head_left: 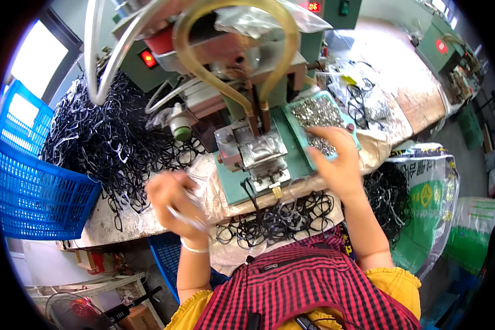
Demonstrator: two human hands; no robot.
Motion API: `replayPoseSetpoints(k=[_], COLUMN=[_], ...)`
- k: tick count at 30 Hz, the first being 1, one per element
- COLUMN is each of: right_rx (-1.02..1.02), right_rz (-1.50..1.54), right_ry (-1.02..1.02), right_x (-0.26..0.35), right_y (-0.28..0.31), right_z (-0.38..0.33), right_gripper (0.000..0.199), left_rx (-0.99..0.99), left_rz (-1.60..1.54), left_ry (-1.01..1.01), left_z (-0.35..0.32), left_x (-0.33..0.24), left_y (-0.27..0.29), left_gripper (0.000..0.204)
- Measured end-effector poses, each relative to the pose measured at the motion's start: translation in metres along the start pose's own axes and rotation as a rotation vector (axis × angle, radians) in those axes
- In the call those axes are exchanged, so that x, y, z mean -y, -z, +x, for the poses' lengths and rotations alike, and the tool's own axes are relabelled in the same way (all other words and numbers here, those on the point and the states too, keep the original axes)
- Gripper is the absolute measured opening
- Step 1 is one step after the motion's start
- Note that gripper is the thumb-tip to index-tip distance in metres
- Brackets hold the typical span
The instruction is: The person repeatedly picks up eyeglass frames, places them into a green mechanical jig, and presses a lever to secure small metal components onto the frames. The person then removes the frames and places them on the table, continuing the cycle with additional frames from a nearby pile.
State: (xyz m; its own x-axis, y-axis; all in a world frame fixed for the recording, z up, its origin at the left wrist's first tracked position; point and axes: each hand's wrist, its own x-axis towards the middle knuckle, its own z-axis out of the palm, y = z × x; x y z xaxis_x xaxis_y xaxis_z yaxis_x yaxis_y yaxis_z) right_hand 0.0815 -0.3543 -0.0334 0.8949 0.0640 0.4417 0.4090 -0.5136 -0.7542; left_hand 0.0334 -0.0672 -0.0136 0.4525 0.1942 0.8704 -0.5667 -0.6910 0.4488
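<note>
Hovering over metal bits (316, 113) with right hand (337, 162) spread, gripping a blurred pale piece (187, 218) in left hand (173, 199); seemingly working mid-batch, leaving heaped black frames (102, 132) waiting.

Pale workbench (132, 227), black frames (102, 137) heaped toward its left end, green machine base (232, 186) at its front edge, teal tray (296, 131) of metal bits (316, 113) alongside, apparently clear plastic (377, 105) toward its far edge

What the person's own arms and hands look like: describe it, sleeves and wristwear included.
Yellow sleeves end around the elbows. The left hand and right hand wear no gloves. A thin pale band circles the left wrist; nothing worn shows on the right wrist. The left hand is blurred, so finer detail is unclear.
</note>
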Motion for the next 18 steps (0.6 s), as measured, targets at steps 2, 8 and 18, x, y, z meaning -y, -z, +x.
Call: replayPoseSetpoints(k=[2, 8, 18], right_rx=[-0.142, -0.288, -0.196], right_rz=[-0.504, -0.458, -0.366], right_ry=[-0.083, 0.097, 0.07], right_x=[-0.035, -0.078, -0.084], right_y=[0.016, -0.015, -0.011], right_z=[-0.019, -0.017, 0.028], right_gripper=[0.027, 0.012, 0.009], left_rx=[0.052, 0.164, 0.182], left_rz=[-0.11, -0.333, -0.206], left_ry=[-0.223, -0.357, -0.486], left_z=[-0.004, -0.02, -0.037], left_x=[-0.023, -0.022, -0.016], left_y=[-0.008, -0.056, -0.082], left_gripper=[0.026, 0.023, 0.026])
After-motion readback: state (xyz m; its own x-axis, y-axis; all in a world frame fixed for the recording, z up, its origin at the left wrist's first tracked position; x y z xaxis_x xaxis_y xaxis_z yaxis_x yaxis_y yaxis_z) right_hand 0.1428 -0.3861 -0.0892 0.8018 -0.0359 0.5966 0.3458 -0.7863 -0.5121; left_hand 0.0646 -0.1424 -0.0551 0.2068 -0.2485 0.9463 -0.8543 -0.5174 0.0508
